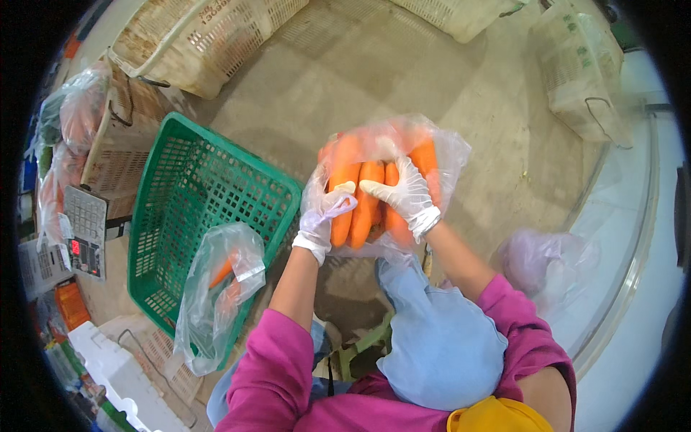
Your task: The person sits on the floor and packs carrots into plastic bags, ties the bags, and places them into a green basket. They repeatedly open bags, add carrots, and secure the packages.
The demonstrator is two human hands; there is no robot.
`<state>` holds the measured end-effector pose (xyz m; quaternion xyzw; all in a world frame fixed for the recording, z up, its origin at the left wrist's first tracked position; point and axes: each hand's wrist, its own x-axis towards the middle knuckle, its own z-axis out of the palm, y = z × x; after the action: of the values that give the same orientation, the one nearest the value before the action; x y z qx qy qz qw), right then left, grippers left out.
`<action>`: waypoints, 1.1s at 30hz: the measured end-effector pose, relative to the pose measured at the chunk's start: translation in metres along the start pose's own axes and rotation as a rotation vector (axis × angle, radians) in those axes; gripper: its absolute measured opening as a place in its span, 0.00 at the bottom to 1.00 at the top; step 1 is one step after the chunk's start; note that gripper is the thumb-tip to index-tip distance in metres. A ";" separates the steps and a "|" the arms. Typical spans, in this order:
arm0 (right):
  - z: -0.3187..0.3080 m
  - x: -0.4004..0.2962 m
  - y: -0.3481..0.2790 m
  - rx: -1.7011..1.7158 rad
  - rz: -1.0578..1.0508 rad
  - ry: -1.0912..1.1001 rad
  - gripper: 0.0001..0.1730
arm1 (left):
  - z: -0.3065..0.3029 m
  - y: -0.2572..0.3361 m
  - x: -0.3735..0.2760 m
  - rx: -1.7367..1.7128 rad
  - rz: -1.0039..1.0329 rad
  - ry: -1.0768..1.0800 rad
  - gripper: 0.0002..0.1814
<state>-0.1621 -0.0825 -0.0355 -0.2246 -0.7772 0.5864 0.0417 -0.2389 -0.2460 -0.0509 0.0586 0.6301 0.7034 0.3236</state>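
Note:
Several large orange carrots [368,200] lie side by side in a clear plastic bag [452,154] in front of my body. My left hand [325,202], in a thin white glove, grips the bag and carrots from the left, its thumb on top. A strip of purple plastic [337,209] loops around that hand. From the right, my gloved right hand [402,189] spreads over the carrots, thumb pressed on one of them. Its fingers reach partly under the bag's film, which blurs them. Both hands hold the load above the floor.
Left of me stands a green plastic basket [216,156], a clear bag with carrots [221,302] draped over its near edge. A digital scale [86,232] is beyond it. Whitish plastic crates [216,48] line the back. Purple plastic bags [540,264] lie at right.

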 end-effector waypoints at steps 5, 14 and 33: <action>-0.001 0.000 -0.005 0.048 0.013 -0.130 0.41 | -0.009 -0.039 -0.020 -0.574 -0.417 -0.104 0.46; -0.015 0.010 -0.029 0.181 0.119 -0.329 0.37 | 0.026 -0.029 -0.025 -0.056 0.105 0.170 0.49; -0.009 0.011 0.010 0.042 -0.201 -0.129 0.36 | 0.018 -0.038 -0.028 -0.162 -0.110 0.144 0.46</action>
<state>-0.1663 -0.0679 -0.0440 -0.1065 -0.7844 0.6085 0.0550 -0.1935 -0.2459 -0.0737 -0.0529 0.5950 0.7357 0.3193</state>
